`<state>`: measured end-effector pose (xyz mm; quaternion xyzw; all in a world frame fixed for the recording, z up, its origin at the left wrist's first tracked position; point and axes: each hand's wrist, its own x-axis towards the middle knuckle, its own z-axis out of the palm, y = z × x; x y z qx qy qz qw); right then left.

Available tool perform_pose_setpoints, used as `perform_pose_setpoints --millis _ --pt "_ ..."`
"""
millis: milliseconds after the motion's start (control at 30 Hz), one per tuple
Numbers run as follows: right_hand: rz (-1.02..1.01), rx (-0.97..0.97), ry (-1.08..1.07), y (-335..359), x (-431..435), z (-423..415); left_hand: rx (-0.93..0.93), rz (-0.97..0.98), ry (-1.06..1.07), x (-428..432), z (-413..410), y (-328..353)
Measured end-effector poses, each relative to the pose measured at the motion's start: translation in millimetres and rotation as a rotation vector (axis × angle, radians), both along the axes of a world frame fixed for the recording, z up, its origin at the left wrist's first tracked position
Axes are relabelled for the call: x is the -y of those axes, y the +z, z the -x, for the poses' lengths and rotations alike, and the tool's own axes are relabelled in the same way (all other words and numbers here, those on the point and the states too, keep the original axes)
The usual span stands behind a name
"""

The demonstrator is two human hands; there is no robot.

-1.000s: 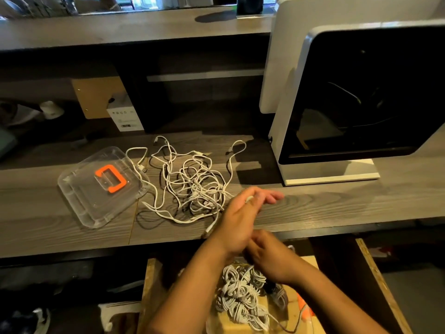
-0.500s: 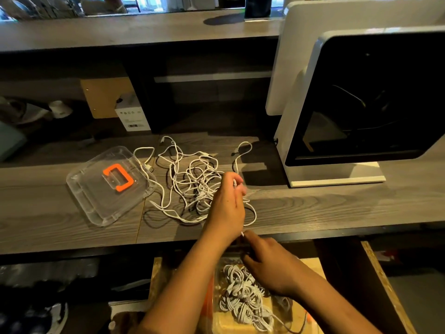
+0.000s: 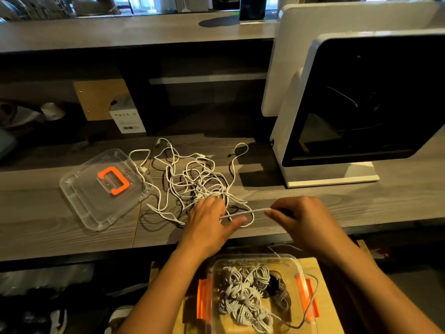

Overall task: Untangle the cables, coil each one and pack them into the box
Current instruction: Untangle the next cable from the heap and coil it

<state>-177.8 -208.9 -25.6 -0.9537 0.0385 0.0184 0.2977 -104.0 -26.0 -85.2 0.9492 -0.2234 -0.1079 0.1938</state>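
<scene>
The right hand (image 3: 301, 220) has risen to the table (image 3: 337, 201) front edge, fingers pinching a cable (image 3: 248, 212); the left hand (image 3: 207, 225) lies straight-fingered on the tangle (image 3: 192, 174).

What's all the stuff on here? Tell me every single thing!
tangled cables: one heap (number unclear), white, middle of the desk
lid: one, clear with an orange handle, on the desk left of the heap
box: one, clear with orange latches, below the desk's front edge
coils: several white, one dark, inside the box
machine: one, white with a dark window, right side of the desk
carton: one, white, on the shelf behind
desk: one, grey wood
left hand: rests on the heap
right hand: pinches a cable stretch running to the left hand
</scene>
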Motion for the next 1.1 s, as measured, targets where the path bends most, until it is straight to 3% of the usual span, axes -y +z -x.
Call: perform_pose_setpoints --millis 133,267,400,467,567,633,733,833,933,1100 --pt "-0.165 0.135 -0.136 10 6 -10 0.120 -0.024 -0.111 5 10 5" --pt "-0.231 0.214 -0.233 8 7 -20 -0.136 0.183 -0.077 6 13 10" --pt "-0.451 0.120 -0.345 -17 1 -24 -0.553 0.818 -0.053 13 20 31" --pt "-0.614 -0.037 -0.319 -33 -13 -19 -0.507 1.043 -0.028 22 22 43" --pt "-0.592 -0.225 -0.070 -53 -42 -5 -0.338 1.180 0.125 35 17 53" --pt "-0.490 -0.227 0.083 -59 -57 1 -0.129 1.060 0.174 37 9 51" --pt "-0.267 -0.131 0.179 -56 -62 2 0.167 0.475 0.068 33 -4 37" --pt "-0.010 -0.086 0.206 -37 -48 -2 0.184 0.089 0.070 27 -14 16" --pt "0.112 -0.114 0.208 -22 -32 -5 0.073 0.026 0.091 16 -22 2" --pt "0.028 -0.102 0.115 -6 -7 -13 -0.035 0.035 0.008 2 -20 9"
